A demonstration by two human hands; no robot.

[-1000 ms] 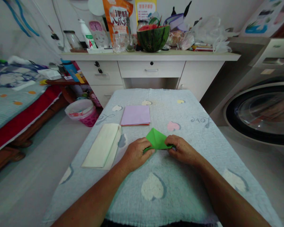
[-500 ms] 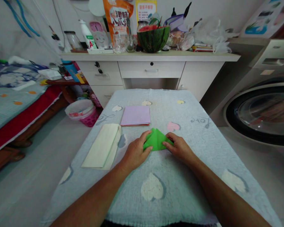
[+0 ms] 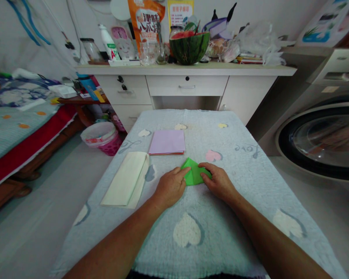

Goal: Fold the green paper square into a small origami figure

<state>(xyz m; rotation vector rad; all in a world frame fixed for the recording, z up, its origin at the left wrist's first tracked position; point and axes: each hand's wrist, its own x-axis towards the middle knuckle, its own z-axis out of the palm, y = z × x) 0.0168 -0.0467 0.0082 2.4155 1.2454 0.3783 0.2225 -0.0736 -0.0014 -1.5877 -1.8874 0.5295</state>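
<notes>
Head view: we have green paper (image 3: 194, 177) on the table (image 3: 235, 232), left hand (image 3: 171, 186) index-down at its nine o'clock, grip unclear, right hand (image 3: 220, 183) pinching its three, purple stack (image 3: 166, 142) at eleven.

Folded green paper (image 3: 195, 177): left end hidden under the bare left hand (image 3: 171, 186); right end partly covered by the bare right hand (image 3: 219, 180); underside out of sight. Left hand: curled fingers hard to make out. Both forearms (image 3: 116, 236): cut off, lower edge. Square stack of lilac-topped paper (image 3: 167, 142): lower sheets hidden save a thin reddish edge; count indeterminable. Silver front-loading washing machine (image 3: 296, 89): cut off, right edge; drum contents (image 3: 334, 133) indistinct. Orange plastic pouch (image 3: 147, 25): top cut off, upper edge. Yellow-bordered paper poster (image 3: 180, 13): small print illegible.
</notes>
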